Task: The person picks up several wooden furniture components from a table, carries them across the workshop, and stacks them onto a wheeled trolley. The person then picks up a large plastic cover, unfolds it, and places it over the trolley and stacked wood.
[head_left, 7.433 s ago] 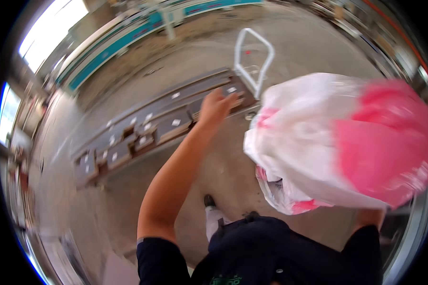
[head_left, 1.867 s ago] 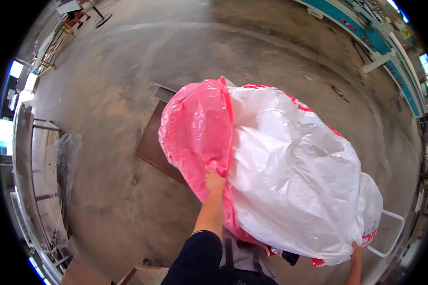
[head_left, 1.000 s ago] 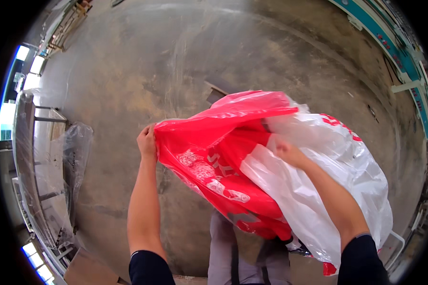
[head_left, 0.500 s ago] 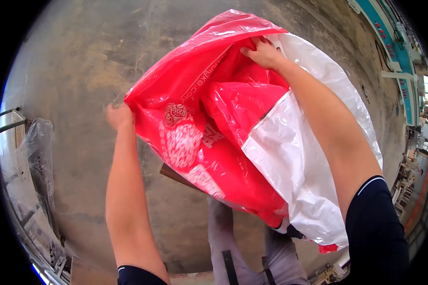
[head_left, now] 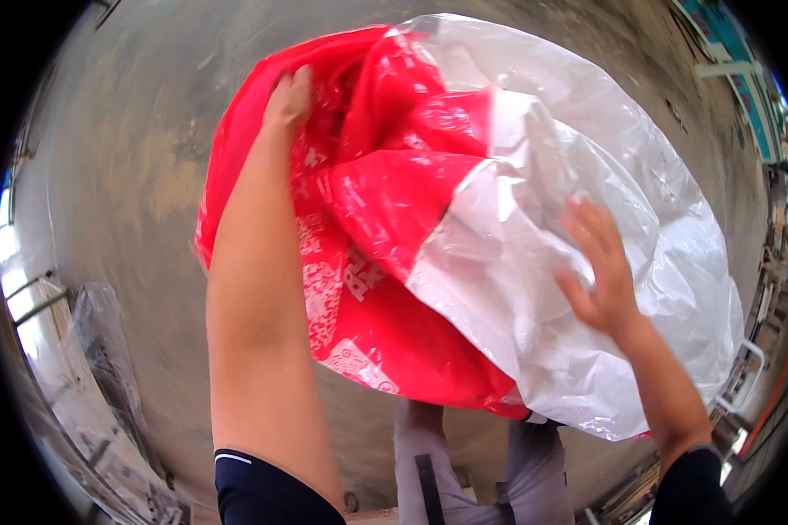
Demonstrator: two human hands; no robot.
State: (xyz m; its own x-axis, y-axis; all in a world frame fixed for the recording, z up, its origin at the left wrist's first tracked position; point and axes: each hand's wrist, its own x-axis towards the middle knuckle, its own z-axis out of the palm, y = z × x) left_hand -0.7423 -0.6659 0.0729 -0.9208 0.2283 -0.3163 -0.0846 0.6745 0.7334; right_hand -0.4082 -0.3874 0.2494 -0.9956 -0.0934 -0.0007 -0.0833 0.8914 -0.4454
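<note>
A big glossy plastic bag (head_left: 394, 332), red on one part and white on the other, spreads open in front of me above the floor. My left hand (head_left: 289, 101) reaches into its red side at the upper left, fingers stretched out against the inner plastic; some fingers are hidden. Over the crumpled white side (head_left: 517, 254), my right hand (head_left: 600, 262) is open with fingers spread, slightly blurred. Whether it touches the plastic I cannot tell. Folds of the bag hide its inside.
Concrete floor (head_left: 131, 175) surrounds the bag. At the lower left stands a rack with clear plastic sheeting (head_left: 105, 341) over it. A teal machine (head_left: 753, 105) is at the upper right, and a white metal frame (head_left: 749, 376) lies at the right. My grey trousers show below.
My right hand has come out of the red opening and down over the white side. My left hand has moved from the bag's left edge up into the red part. The bag is spread wider.
</note>
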